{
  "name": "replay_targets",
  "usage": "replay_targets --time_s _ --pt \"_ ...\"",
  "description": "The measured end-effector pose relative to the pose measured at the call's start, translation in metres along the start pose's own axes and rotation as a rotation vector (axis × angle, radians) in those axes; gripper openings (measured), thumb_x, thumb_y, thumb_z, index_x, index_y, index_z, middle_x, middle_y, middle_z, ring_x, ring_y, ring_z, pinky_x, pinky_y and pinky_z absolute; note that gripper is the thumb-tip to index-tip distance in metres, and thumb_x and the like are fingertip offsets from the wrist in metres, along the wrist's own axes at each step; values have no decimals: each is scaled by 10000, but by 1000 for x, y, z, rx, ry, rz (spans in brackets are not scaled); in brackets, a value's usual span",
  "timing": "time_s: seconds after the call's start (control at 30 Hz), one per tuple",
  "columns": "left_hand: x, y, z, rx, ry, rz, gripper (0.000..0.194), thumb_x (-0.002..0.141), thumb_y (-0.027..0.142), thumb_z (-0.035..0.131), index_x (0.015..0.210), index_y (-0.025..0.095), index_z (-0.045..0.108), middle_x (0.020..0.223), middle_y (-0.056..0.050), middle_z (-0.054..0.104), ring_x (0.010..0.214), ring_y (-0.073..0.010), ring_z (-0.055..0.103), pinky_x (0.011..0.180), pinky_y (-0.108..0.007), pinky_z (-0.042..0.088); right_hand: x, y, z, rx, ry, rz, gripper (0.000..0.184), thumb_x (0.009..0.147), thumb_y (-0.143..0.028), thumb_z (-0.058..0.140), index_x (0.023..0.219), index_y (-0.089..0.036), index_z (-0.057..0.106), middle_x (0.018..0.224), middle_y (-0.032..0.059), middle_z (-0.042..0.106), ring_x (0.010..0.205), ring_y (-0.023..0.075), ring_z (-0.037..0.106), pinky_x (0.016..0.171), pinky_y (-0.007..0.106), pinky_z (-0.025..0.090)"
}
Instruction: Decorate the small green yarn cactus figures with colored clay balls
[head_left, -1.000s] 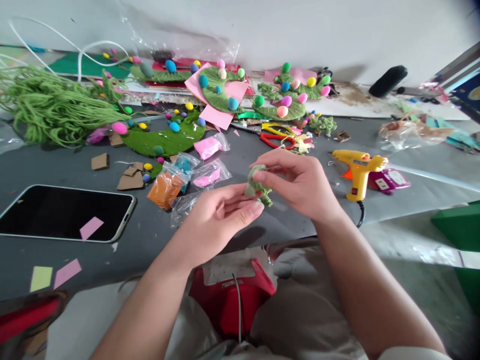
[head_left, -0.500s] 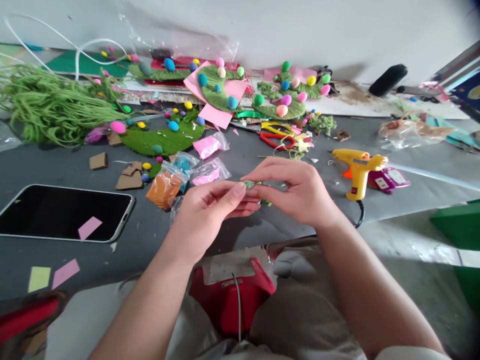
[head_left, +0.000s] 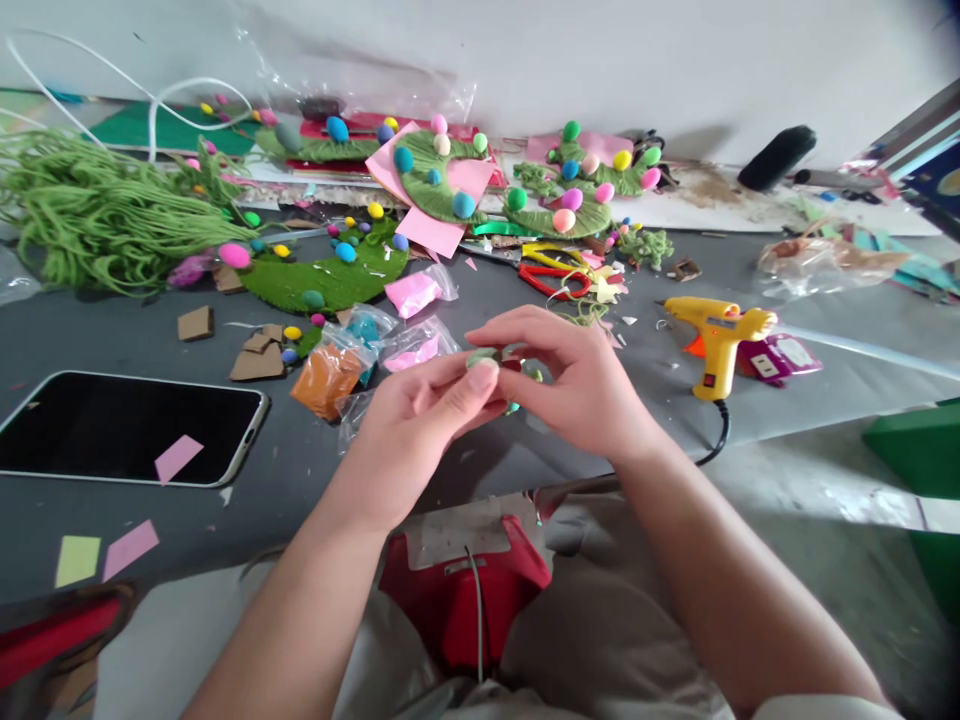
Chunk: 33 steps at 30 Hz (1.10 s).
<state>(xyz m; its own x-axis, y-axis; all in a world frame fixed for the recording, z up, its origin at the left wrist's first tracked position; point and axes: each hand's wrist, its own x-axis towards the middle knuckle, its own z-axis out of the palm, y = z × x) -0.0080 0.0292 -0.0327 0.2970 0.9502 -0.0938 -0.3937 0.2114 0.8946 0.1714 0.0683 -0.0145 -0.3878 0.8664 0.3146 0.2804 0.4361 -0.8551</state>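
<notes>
My left hand [head_left: 420, 425] and my right hand [head_left: 574, 385] meet above the table's front edge. Between their fingertips is a small green piece [head_left: 484, 356], mostly covered, so its kind does not show. The left thumb presses on it, while the right thumb and fingers close on it from the other side. Bits of green also show below the right fingers. Just beyond my left hand lie a bag of orange material [head_left: 328, 380] and a bag of pink material [head_left: 416, 345]. To the right of my right hand lies a yellow glue gun [head_left: 716, 335].
Red-handled scissors [head_left: 555, 282] lie behind the hands. Green wrapped shapes with coloured balls [head_left: 450, 175] line the back, beside a heap of green yarn [head_left: 112, 215]. A phone [head_left: 127, 425] lies at left, cardboard scraps [head_left: 259, 358] beyond it. A glue-gun cord [head_left: 721, 430] hangs over the edge.
My right hand has shifted slightly left and its fingers reach further over the left fingertips. The green piece has turned and moved a little left and up. The table items stay put.
</notes>
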Motion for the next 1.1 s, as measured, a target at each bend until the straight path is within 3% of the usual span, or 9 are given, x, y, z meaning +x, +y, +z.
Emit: replay_targets --time_s 0.27,0.43,0.63,0.73,0.83,0.9,1.1 --pt "-3 1 1 68 164 -43 272 866 454 798 937 191 815 906 -62 814 818 -219 788 833 -340 661 -3 2 -8 -169 -64 -171 151 957 -267 687 1049 -243 805 1037 43 766 924 179 718 839 323 589" --pt "-4 2 1 174 212 6 296 860 468 799 949 187 809 899 -63 813 787 -222 784 828 -352 662 -2 0 -11 -186 -51 -167 105 955 -266 698 971 -218 791 932 36 763 834 161 693 769 298 568" --pt "-7 5 1 205 118 -48 316 887 418 786 1101 186 803 1045 -87 810 980 -247 775 952 -370 624 1 3 -12 -97 111 -21 113 911 -299 746 906 -192 781 878 31 765 811 165 686 749 303 574" --pt "-6 7 4 153 31 -46 337 883 377 796 1173 206 785 1149 -85 789 1125 -264 732 1017 -374 588 1 5 -11 -65 156 11 132 891 -312 767 950 -197 791 959 46 771 896 187 706 789 324 590" --pt "-5 7 7 110 -19 -32 333 922 463 731 1105 192 795 1184 -101 768 1192 -289 696 1026 -397 583 0 6 -7 -64 63 2 271 845 -313 814 1095 -214 781 1109 59 756 1005 205 706 851 337 596" --pt "-4 4 6 89 29 -33 317 916 494 728 998 197 801 1107 -89 779 1130 -276 721 988 -389 604 -1 6 -5 -79 -12 -13 320 845 -273 808 1157 -217 766 1136 59 746 1005 196 704 862 327 593" --pt "-3 -3 -3 126 190 -69 335 859 516 781 988 207 803 881 -63 799 812 -248 786 783 -368 659 -3 3 -5 -97 -146 -105 168 936 -253 716 1081 -228 798 1006 41 751 909 170 700 853 305 576"
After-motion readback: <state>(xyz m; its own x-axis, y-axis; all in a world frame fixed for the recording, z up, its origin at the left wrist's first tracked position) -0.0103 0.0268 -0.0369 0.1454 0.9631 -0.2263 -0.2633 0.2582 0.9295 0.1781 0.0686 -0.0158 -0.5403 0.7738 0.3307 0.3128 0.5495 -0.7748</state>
